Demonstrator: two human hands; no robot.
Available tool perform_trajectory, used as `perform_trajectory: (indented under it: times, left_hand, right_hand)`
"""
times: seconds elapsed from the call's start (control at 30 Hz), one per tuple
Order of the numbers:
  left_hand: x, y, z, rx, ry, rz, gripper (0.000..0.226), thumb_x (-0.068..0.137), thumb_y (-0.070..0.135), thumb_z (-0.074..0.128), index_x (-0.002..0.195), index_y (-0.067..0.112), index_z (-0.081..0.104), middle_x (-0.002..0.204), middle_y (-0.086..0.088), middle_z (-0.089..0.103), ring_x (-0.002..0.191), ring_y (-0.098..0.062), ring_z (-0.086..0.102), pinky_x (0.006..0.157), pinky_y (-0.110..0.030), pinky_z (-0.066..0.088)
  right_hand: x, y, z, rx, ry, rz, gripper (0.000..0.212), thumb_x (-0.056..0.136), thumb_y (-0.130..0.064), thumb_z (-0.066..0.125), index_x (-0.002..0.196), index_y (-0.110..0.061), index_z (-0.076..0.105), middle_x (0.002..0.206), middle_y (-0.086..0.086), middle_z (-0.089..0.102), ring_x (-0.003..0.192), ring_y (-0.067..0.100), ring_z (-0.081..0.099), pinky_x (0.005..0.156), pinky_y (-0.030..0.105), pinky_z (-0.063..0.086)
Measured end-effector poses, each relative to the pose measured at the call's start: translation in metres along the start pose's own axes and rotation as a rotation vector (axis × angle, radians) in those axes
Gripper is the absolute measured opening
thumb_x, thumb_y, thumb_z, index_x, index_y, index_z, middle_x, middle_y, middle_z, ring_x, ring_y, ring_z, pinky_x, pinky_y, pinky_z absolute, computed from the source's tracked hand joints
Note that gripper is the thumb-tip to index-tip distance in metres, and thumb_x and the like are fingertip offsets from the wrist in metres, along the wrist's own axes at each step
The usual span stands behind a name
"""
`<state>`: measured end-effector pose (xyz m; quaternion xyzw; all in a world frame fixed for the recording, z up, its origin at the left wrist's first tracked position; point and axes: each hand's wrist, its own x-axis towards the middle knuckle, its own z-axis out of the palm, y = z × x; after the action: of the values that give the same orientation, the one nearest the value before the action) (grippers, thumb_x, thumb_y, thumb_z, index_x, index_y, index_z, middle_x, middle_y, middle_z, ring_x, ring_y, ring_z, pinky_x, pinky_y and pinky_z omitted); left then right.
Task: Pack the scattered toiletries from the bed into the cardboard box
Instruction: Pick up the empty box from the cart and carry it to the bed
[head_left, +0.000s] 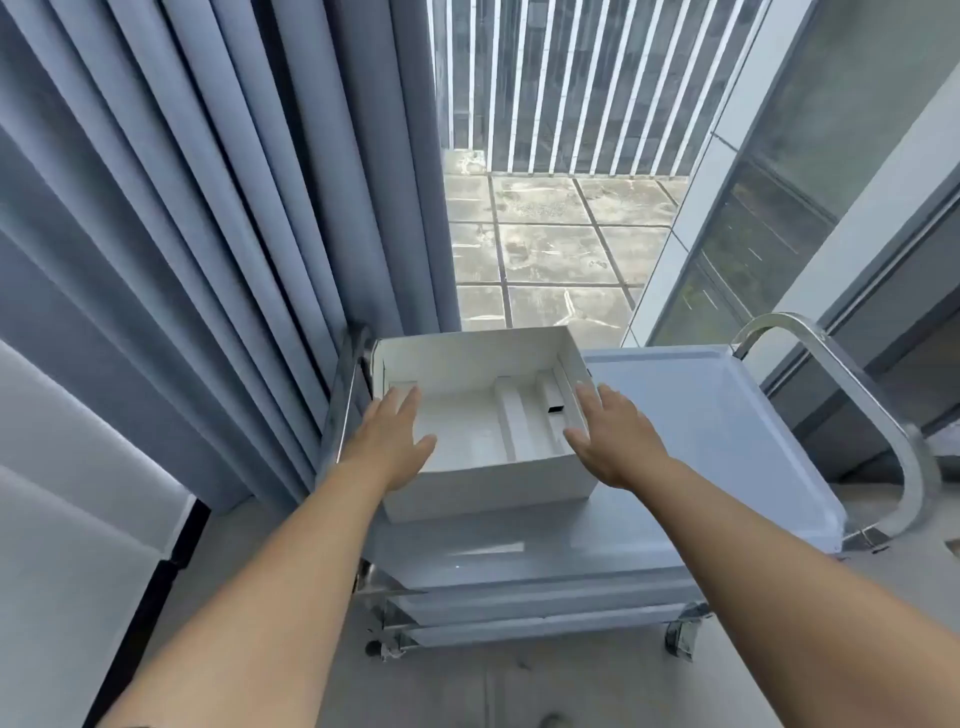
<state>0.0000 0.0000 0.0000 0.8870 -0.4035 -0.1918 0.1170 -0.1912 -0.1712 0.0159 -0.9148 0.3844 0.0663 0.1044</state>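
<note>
A white open cardboard box (488, 480) stands on the top shelf of a metal cart (727, 436). Inside it I see white dividers and a small dark item (556, 409) near the right wall. My left hand (389, 441) is at the box's left side with fingers spread, holding nothing. My right hand (618, 436) is at the box's right side, also open with flat fingers. Whether the palms touch the box walls is unclear. No toiletries on a bed are in view.
Grey curtains (208, 208) hang at the left. A balcony with floor tiles (550, 239) and a railing lies behind the cart. The cart has a curved metal handle (883, 405) at the right and lower shelves. A white bed edge (78, 493) is at the left.
</note>
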Motion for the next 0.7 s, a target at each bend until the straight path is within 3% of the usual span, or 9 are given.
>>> perform_trajectory:
  times: [0.1, 0.2, 0.3, 0.4, 0.47, 0.53, 0.7]
  left_hand:
    - [0.016, -0.007, 0.009, -0.003, 0.015, -0.115, 0.07, 0.096, 0.037, 0.039, 0.15, 0.023, -0.003, 0.159, -0.004, -0.007, 0.147, -0.023, -0.009, 0.118, -0.042, 0.011]
    - [0.029, -0.012, 0.019, -0.021, 0.05, -0.181, 0.072, 0.096, 0.036, 0.04, 0.15, 0.022, -0.004, 0.159, -0.004, -0.01, 0.147, -0.025, -0.006, 0.118, -0.043, 0.013]
    - [0.035, -0.012, 0.022, -0.073, 0.101, -0.241, 0.072, 0.096, 0.029, 0.041, 0.15, 0.02, -0.005, 0.159, -0.003, -0.013, 0.145, -0.029, 0.011, 0.114, -0.044, 0.024]
    - [0.041, -0.012, 0.023, -0.172, 0.166, -0.346, 0.068, 0.096, 0.014, 0.038, 0.15, 0.015, -0.003, 0.159, -0.007, 0.004, 0.138, -0.034, 0.029, 0.105, -0.042, 0.032]
    - [0.044, -0.013, 0.022, -0.176, 0.196, -0.366, 0.069, 0.093, 0.002, 0.034, 0.149, 0.015, -0.003, 0.154, -0.011, 0.021, 0.128, -0.036, 0.039, 0.096, -0.042, 0.038]
    - [0.045, -0.015, 0.022, -0.189, 0.201, -0.372, 0.074, 0.088, -0.008, 0.031, 0.15, 0.018, -0.002, 0.153, -0.011, 0.024, 0.126, -0.035, 0.042, 0.094, -0.04, 0.04]
    - [0.042, -0.016, 0.018, -0.205, 0.209, -0.314, 0.075, 0.085, -0.013, 0.032, 0.15, 0.019, 0.009, 0.152, -0.012, 0.027, 0.13, -0.033, 0.039, 0.098, -0.036, 0.039]
  right_hand:
    - [0.023, 0.006, 0.011, 0.056, -0.066, 0.039, 0.065, 0.095, -0.036, 0.036, 0.148, -0.016, 0.003, 0.155, 0.016, 0.009, 0.143, 0.03, 0.012, 0.113, 0.04, 0.02]
    - [0.044, 0.005, 0.021, 0.144, -0.094, 0.085, 0.068, 0.095, -0.029, 0.04, 0.147, -0.01, 0.0, 0.155, 0.015, 0.004, 0.141, 0.031, 0.015, 0.108, 0.04, 0.028]
    - [0.06, 0.002, 0.028, 0.2, -0.024, 0.146, 0.067, 0.095, -0.015, 0.04, 0.145, 0.0, -0.001, 0.15, 0.019, 0.015, 0.127, 0.033, 0.036, 0.096, 0.036, 0.038]
    - [0.07, 0.002, 0.032, 0.182, 0.055, 0.205, 0.055, 0.089, 0.002, 0.04, 0.138, 0.006, 0.018, 0.132, 0.022, 0.036, 0.101, 0.028, 0.048, 0.078, 0.032, 0.042]
    - [0.075, 0.003, 0.032, 0.204, 0.098, 0.222, 0.038, 0.084, 0.009, 0.04, 0.122, 0.004, 0.035, 0.119, 0.021, 0.044, 0.088, 0.027, 0.046, 0.068, 0.031, 0.039]
    - [0.075, 0.003, 0.029, 0.228, 0.112, 0.219, 0.029, 0.084, 0.011, 0.038, 0.112, 0.002, 0.039, 0.114, 0.02, 0.045, 0.085, 0.03, 0.046, 0.066, 0.033, 0.038]
    - [0.061, 0.009, 0.028, 0.266, 0.147, 0.2, 0.032, 0.077, 0.017, 0.035, 0.103, -0.001, 0.042, 0.106, 0.019, 0.046, 0.076, 0.027, 0.038, 0.062, 0.034, 0.032]
